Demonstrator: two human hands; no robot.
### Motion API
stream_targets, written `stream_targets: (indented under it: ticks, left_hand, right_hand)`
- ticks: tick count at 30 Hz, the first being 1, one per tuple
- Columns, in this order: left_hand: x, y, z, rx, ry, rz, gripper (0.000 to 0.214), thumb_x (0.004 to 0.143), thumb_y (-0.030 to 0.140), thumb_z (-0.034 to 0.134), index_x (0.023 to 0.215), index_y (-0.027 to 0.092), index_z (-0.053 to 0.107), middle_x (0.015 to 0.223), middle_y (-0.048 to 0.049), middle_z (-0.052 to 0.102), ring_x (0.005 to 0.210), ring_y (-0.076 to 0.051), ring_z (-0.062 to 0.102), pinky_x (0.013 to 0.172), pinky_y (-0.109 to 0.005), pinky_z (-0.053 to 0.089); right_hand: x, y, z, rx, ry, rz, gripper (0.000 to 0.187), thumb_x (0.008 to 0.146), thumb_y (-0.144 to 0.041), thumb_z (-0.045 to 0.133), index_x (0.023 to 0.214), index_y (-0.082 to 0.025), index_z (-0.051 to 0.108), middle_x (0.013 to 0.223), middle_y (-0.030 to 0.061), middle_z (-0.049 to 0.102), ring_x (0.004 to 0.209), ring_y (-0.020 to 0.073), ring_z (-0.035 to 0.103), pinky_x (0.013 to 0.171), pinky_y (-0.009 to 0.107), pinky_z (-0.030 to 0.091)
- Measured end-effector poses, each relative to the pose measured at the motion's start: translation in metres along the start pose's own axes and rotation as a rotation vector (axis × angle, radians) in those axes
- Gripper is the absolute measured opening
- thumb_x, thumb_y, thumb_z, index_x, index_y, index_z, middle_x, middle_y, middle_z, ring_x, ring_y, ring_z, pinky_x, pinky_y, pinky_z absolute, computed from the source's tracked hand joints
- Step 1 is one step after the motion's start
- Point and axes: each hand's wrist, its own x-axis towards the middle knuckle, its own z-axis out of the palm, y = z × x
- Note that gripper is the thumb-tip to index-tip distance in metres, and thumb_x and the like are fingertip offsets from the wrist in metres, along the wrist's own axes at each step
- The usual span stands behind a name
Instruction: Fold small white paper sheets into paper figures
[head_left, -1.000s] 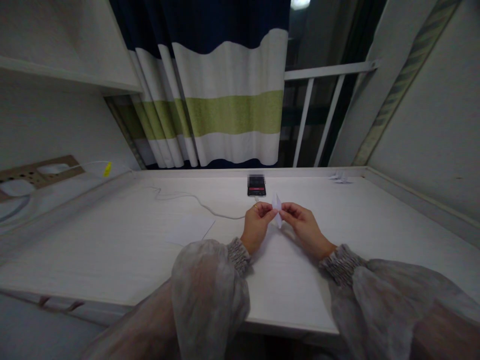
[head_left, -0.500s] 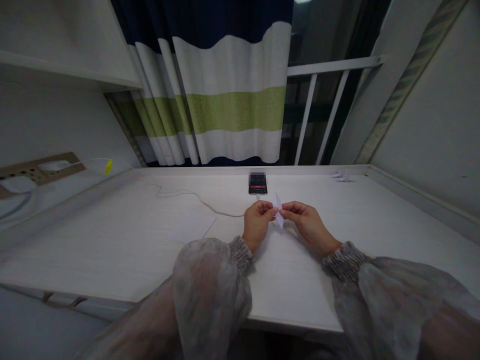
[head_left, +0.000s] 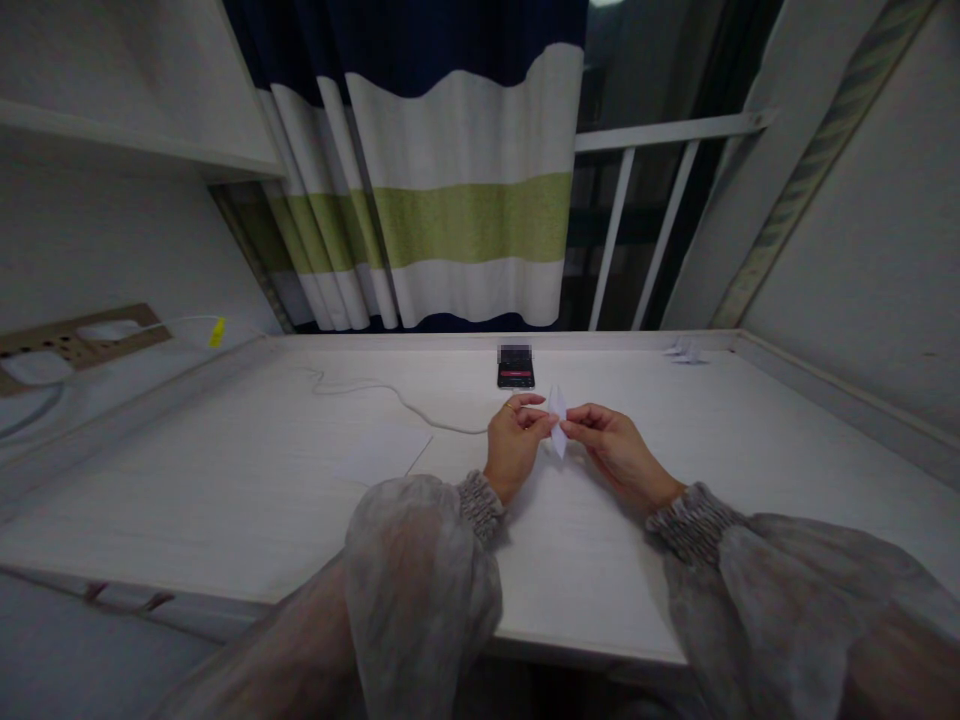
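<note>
The worktop (head_left: pixel 585 560) is white and broad, with a raised edge (head_left: pixel 847 395) along its back and sides. A phone (head_left: pixel 516 378) lies at the back, near the middle, a red strip glowing on its dark screen. Over to the left I can see a pale cable (head_left: pixel 409 408) wandering across the surface in loose curves, then dropping out of sight short of the phone. Nearer me lies a sheet (head_left: pixel 382 450), almost lost, white on white. Small folded papers (head_left: pixel 688 355) sit bunched towards the far right corner.
</note>
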Motion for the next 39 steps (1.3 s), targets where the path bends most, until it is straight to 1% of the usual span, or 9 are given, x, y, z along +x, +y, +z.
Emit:
stream_targets:
  ticks: [2,5,8,15,20,27,30,36,39]
  left_hand:
    - [0.0,0.001,0.001,-0.025,-0.021,-0.024,0.033,0.055,0.02,0.07,0.085,0.014,0.06,0.057,0.0026,0.061,0.053,-0.008,0.054,0.059,-0.024,0.045]
    - [-0.001,0.003,0.002,-0.052,-0.064,-0.065,0.023,0.054,0.025,0.071,0.072,0.012,0.064,0.059,0.0003,0.061,0.055,-0.009,0.053,0.061,-0.024,0.045]
    - [-0.002,0.004,0.003,-0.057,-0.082,-0.078,0.021,0.054,0.028,0.072,0.064,0.013,0.064,0.06,-0.0003,0.061,0.055,-0.009,0.053,0.061,-0.025,0.045]
    - [-0.002,0.004,0.003,-0.061,-0.092,-0.114,0.022,0.052,0.029,0.073,0.061,0.012,0.063,0.057,0.0011,0.059,0.053,-0.008,0.052,0.06,-0.024,0.044]
    - [-0.001,0.003,0.002,-0.053,-0.078,-0.115,0.019,0.053,0.027,0.072,0.062,0.012,0.064,0.059,0.0007,0.06,0.053,-0.008,0.051,0.06,-0.024,0.044]
    - [-0.001,0.0,0.002,-0.043,-0.149,-0.12,0.017,0.058,0.028,0.068,0.063,0.012,0.063,0.057,0.0003,0.058,0.055,-0.009,0.053,0.062,-0.025,0.044]
    - [0.001,-0.002,0.001,0.01,-0.168,-0.092,0.014,0.062,0.026,0.065,0.063,0.013,0.061,0.057,0.0006,0.057,0.055,-0.01,0.052,0.062,-0.024,0.043]
    - [0.004,-0.006,0.002,0.272,-0.127,0.067,0.004,0.068,0.019,0.057,0.067,0.015,0.058,0.059,0.0021,0.054,0.054,-0.009,0.046,0.053,-0.02,0.035]
    - [0.004,-0.01,0.002,0.285,-0.121,0.078,0.003,0.069,0.018,0.056,0.069,0.015,0.057,0.061,0.0019,0.053,0.057,-0.009,0.046,0.055,-0.021,0.036]
  right_hand:
    - [-0.001,-0.001,0.0,0.012,-0.001,0.006,0.021,0.049,-0.027,0.075,0.061,-0.018,0.06,0.058,-0.0026,0.061,0.058,0.0117,0.056,0.062,0.027,0.044]
    - [-0.003,-0.002,0.001,0.0,-0.007,0.004,0.02,0.051,-0.028,0.073,0.061,-0.018,0.06,0.059,-0.0021,0.061,0.058,0.0122,0.056,0.064,0.029,0.044]
    - [-0.004,-0.003,0.001,-0.017,-0.005,0.003,0.019,0.052,-0.028,0.073,0.061,-0.018,0.06,0.059,-0.0016,0.062,0.057,0.0126,0.057,0.065,0.03,0.044]
    - [-0.006,-0.005,0.002,-0.005,-0.006,0.033,0.016,0.052,-0.025,0.073,0.061,-0.016,0.063,0.059,-0.0008,0.062,0.06,0.0129,0.057,0.066,0.029,0.044]
    - [-0.005,-0.005,0.001,0.003,-0.016,0.046,0.017,0.055,-0.029,0.073,0.06,-0.016,0.064,0.059,0.0002,0.063,0.059,0.0129,0.057,0.068,0.03,0.045]
    - [-0.001,0.0,-0.001,-0.126,0.007,-0.034,0.021,0.059,-0.036,0.067,0.06,-0.017,0.06,0.056,-0.0008,0.058,0.055,0.012,0.051,0.062,0.029,0.042]
    - [-0.001,0.003,-0.001,-0.229,0.025,-0.084,0.022,0.062,-0.039,0.063,0.061,-0.017,0.057,0.058,-0.0006,0.057,0.055,0.0122,0.05,0.058,0.028,0.04]
    - [0.0,0.012,0.002,-0.438,0.087,-0.207,0.022,0.07,-0.04,0.051,0.065,-0.019,0.051,0.059,-0.0008,0.052,0.056,0.0133,0.047,0.056,0.028,0.038]
    - [-0.001,0.013,0.004,-0.489,0.106,-0.233,0.021,0.072,-0.04,0.048,0.066,-0.02,0.049,0.057,-0.0015,0.048,0.053,0.0135,0.044,0.052,0.028,0.036]
